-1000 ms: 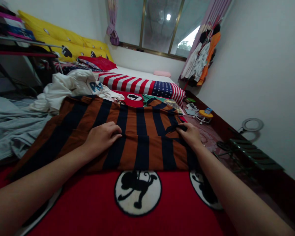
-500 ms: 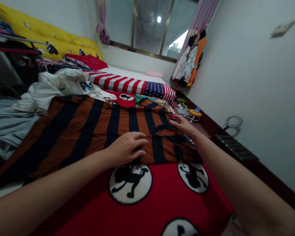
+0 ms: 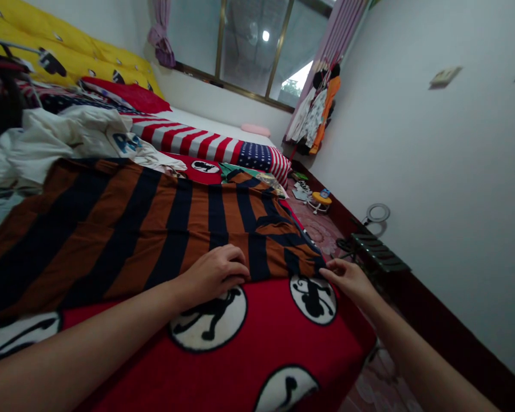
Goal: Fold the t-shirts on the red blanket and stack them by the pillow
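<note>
Since the earlier frame, we note the right hand (image 3: 352, 280) shifted nearer, to the tip of the striped shirt (image 3: 193, 223) by the right edge of the red blanket (image 3: 272, 335). From there the shirt runs lengthwise leftward; the left hand (image 3: 218, 270) rests, fingers curled, at its near hem. Whether either pinches cloth, we cannot tell.

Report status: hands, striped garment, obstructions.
Left hand on striped garment, near edge. Right hand at its right corner, grip unclear. Garment lies on red monkey-print cover. White garment bunched far left, clear of hands.
</note>
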Tool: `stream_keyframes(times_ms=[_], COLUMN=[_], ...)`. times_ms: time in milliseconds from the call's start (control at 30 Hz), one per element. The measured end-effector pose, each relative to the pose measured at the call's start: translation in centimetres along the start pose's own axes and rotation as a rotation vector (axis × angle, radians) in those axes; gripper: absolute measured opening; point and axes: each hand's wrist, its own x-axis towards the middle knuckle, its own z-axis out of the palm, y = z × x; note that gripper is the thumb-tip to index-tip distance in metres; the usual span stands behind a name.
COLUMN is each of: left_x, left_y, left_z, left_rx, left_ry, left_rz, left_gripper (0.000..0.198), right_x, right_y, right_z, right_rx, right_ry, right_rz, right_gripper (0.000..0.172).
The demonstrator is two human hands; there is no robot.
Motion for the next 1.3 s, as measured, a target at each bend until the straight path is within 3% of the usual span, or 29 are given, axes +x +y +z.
stream_keyframes(times_ms=[200, 267, 433, 533, 633, 767, 867, 967, 1033, 1100, 1167, 1233, 1300], left_x=[-0.6, -0.7, -0.3, 0.1, 0.6, 0.6, 0.1, -0.5, -0.7, -0.9, -1.0, -1.1, -1.2], left_y=[-0.3, -0.4, 0.3, 0.8, 0.7, -0.7, -1.9, -2.3, -2.1, -1.7, -1.3, -1.1, -0.9], left_z=[-0.5, -0.7, -1.2, -1.6, -1.9, -1.6, -1.2, -0.9, -0.8, -0.9, -0.9, -0.8, -0.7], left_rx=[-0.036, -0.053, -0.034, -0.093, -0.184, -0.219, -0.149, -0.017, 0.063, 0.111, 0.133, 0.145, 0.150], left_ry=[0.042, 0.019, -0.071, -0.086, -0.075, 0.070, 0.095, 0.027, -0.032, -0.098, -0.136, -0.150, -0.160], left_rz=[-0.035, -0.061, -0.095, -0.150, -0.179, -0.207, -0.204, -0.190, -0.184, -0.183, -0.177, -0.177, -0.187], left_gripper=[0.023, 0.022, 0.018, 0.009, 0.013, 0.019, 0.019, 0.031, 0.036, 0.039, 0.051, 0.068, 0.077], right_x=[1.0, 1.2, 1.0, 1.4, 2.5, 4.7, 6.5, 7.8, 8.1, 8.0, 7.5, 7.0, 6.7], right_y=[0.7, 1.0, -0.2, -2.7, -5.7, -8.2, -8.2, -7.5, -7.3, -7.5, -8.0, -8.4, -8.4], right_z=[-0.6, -0.8, -1.0, -0.9, 0.1, 2.8, 4.5, 5.3, 5.7, 6.6, 7.9, 9.3, 10.6], right_rx=[0.226, 0.089, -0.588, -0.697, -0.608, -0.568, -0.614, -0.612, -0.610, -0.564, -0.438, -0.328, -0.329], right_ry=[0.148, 0.157, 0.142, 0.079, 0.133, 0.163, 0.155, 0.124, 0.173, 0.297, 0.363, 0.254, 0.096], right_rz=[0.040, 0.012, 0.026, 0.064, -0.023, -0.143, -0.119, -0.069, -0.075, -0.178, -0.382, -0.584, -0.685], right_gripper=[0.041, 0.038, 0.025, 0.016, 0.020, 0.018, 0.023, 0.016, 0.019, 0.024, 0.028, 0.032, 0.037])
